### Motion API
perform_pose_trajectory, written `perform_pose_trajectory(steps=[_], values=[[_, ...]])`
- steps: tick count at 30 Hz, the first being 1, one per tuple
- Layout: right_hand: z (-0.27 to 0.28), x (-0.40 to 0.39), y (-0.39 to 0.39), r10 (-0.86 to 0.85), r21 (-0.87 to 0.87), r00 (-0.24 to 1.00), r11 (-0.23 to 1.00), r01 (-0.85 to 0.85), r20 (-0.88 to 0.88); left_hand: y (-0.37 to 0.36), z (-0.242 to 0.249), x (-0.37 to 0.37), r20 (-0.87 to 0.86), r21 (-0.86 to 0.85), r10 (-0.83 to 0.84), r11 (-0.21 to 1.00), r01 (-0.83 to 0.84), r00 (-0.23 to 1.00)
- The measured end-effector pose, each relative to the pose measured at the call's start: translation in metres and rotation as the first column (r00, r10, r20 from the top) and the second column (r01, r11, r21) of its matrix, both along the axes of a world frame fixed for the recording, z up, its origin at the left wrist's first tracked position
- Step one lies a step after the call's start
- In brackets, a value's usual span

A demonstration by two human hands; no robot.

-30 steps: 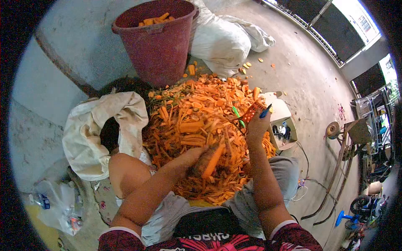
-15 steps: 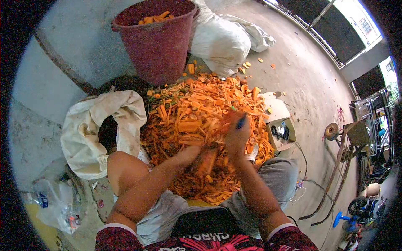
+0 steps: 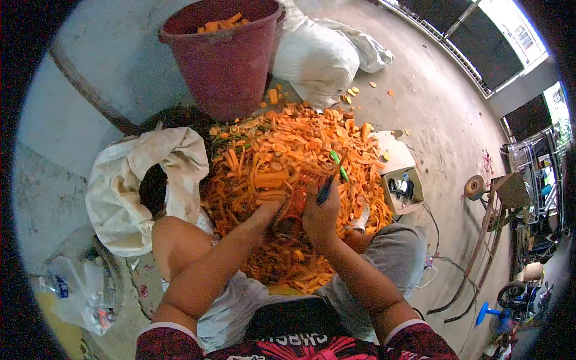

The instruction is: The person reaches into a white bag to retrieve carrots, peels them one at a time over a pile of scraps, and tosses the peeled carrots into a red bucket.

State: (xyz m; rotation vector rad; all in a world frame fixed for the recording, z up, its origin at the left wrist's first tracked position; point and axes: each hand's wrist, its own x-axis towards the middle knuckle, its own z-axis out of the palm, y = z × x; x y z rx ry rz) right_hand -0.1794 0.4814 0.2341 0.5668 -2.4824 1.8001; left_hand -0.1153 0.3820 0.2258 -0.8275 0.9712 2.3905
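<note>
A large heap of carrot pieces and peelings [image 3: 282, 147] lies on the floor between my legs. My left hand [image 3: 268, 215] is low over the near side of the heap, its fingers closed around a reddish-orange carrot [image 3: 297, 203] that is partly blurred. Close on the right, my right hand [image 3: 321, 216] is closed on a slim tool with a dark blue handle [image 3: 324, 189], whose end sticks up above the fist. Its working end is hard to make out. A bright green object [image 3: 340, 167] rests on the heap just beyond the right hand.
Behind the heap stands a dark red bucket [image 3: 222, 72] with carrot pieces inside, beside white sacks [image 3: 318, 63]. An open cream sack [image 3: 114, 198] sits at left, near a plastic bag [image 3: 81, 294]. At right are a cardboard box [image 3: 408, 204] and a hand cart [image 3: 480, 252].
My right hand has moved left and slightly down, nearer my left hand. The blue handle has turned more upright, and more of the green object now shows.
</note>
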Motion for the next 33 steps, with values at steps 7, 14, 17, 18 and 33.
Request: perform_pose_trajectory(steps=[7, 14, 17, 18, 33], values=[[-0.015, -0.076, 0.028, -0.380, 0.211, 0.925, 0.903, 0.375, -0.017, 0.013, -0.036, 0.004, -0.082, -0.372, -0.379, 0.870, 0.324, 0.922], [-0.015, -0.048, 0.014, -0.054, -0.142, 0.997, 0.988, 0.062, 0.062, 0.001, -0.025, -0.003, 0.065, 0.140, -0.022, 0.990, 0.012, 0.998], [-0.022, -0.015, 0.003, -0.032, -0.090, 0.993, 0.995, 0.042, 0.115, 0.001, -0.010, -0.008, 0.193, 0.044, 0.034, 0.998, -0.043, 0.981], [-0.019, -0.009, 0.003, -0.026, -0.049, 0.998, 0.998, 0.029, 0.065, 0.002, -0.006, -0.008, 0.186, 0.013, 0.039, 0.999, -0.042, 0.982], [-0.007, -0.069, 0.031, -0.266, 0.047, 0.964, 0.963, 0.267, -0.016, 0.008, -0.005, 0.001, 0.203, 0.103, -0.083, 0.993, 0.063, 0.976]])
